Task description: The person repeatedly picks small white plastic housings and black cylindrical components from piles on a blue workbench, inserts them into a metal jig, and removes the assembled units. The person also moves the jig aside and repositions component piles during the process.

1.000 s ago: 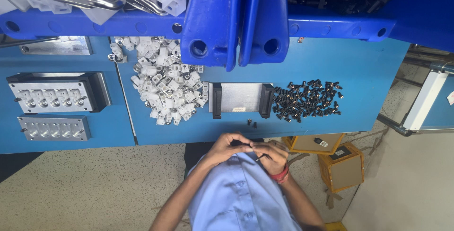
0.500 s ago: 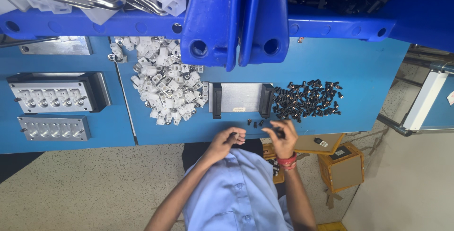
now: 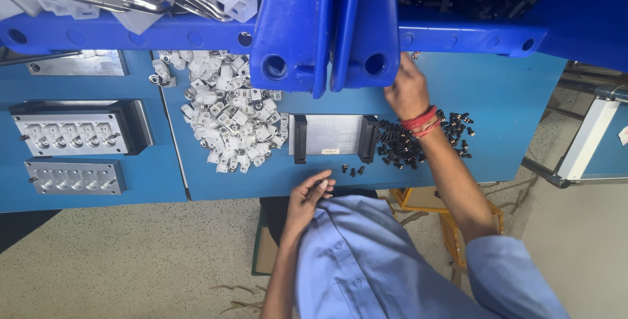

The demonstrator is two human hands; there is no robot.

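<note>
My right hand (image 3: 407, 90), with a red thread around its wrist, stretches across the blue table (image 3: 497, 116) to the rim of a blue bin (image 3: 471, 34) of small black parts. Its fingertips are hidden at the bin's edge. The forearm passes over a pile of black parts (image 3: 399, 146) lying beside a grey metal fixture plate (image 3: 333, 134). My left hand (image 3: 311, 196) rests at the table's near edge with its fingers curled, close to three loose black parts (image 3: 353, 170). I cannot see whether either hand holds anything.
A heap of white plastic housings (image 3: 229, 116) lies left of the plate. Two metal jigs with rows of sockets (image 3: 72, 133) (image 3: 75, 176) stand at the far left. Another blue bin (image 3: 131, 5) with white parts hangs overhead. A yellow crate (image 3: 418, 198) sits under the table.
Both hands were together at my chest, then parted. My right hand has gone from the table's near edge out over the black pile to the bin; my left has stayed by the edge.
</note>
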